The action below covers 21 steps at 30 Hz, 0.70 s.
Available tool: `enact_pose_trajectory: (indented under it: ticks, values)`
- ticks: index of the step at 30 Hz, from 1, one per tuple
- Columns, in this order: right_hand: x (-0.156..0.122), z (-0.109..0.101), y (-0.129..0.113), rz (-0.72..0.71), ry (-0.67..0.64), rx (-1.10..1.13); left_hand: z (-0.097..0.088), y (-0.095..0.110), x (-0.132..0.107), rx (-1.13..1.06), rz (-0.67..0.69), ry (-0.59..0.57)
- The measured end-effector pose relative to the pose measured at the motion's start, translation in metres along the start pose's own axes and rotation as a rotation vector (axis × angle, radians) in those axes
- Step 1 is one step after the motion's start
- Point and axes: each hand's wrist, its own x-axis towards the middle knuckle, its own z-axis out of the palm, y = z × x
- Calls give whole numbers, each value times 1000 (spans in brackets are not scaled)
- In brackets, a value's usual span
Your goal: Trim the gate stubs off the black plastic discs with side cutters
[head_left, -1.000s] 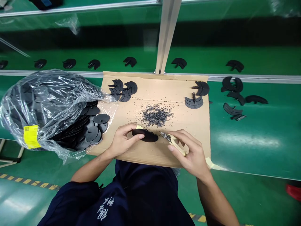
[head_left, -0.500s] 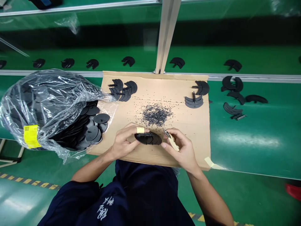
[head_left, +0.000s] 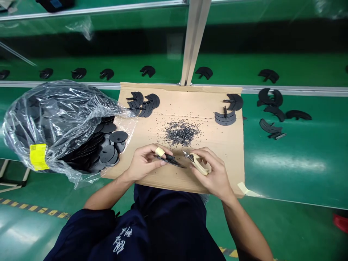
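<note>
My left hand (head_left: pixel 144 162) is closed on a black plastic part (head_left: pixel 174 162), seen nearly edge-on; its far tip points right. Yellowish tape wraps one finger of that hand. In my right hand (head_left: pixel 213 174) is a pair of nippers (head_left: pixel 199 164) with cream handles, gripped between thumb and fingers. Their metal jaws aim up and left, just right of the part and apart from it. Both hands hover over a cardboard sheet (head_left: pixel 228 152). Beyond them lies a pile of tiny black trimmings (head_left: pixel 182 133).
A clear plastic bag (head_left: pixel 62 119) spills black discs (head_left: pixel 108 154) at left. Curved black parts (head_left: pixel 146 105) lie at the sheet's back left, others (head_left: pixel 225 118) at back right. More parts (head_left: pixel 272 98) rest on the green table (head_left: pixel 293 174). A metal post (head_left: pixel 194 43) stands behind.
My left hand has tilted the black part from showing its broad face to nearly edge-on. The nippers have shifted slightly left, and their handles now look more spread.
</note>
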Motion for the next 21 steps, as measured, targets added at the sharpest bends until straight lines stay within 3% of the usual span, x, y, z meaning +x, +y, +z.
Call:
enact_pose_trajectory:
  ticks: [6,15,21]
  values:
    - [1,0,-3,-199,-35,-109,3,0,1,-144,-76,-24]
    - [3,3,-2,-282,-14,-168,5,-3,-2,-181,-69,-39]
    - [1,1,1,-337,-5,-361,6,-6,-4,-191,-102,-20]
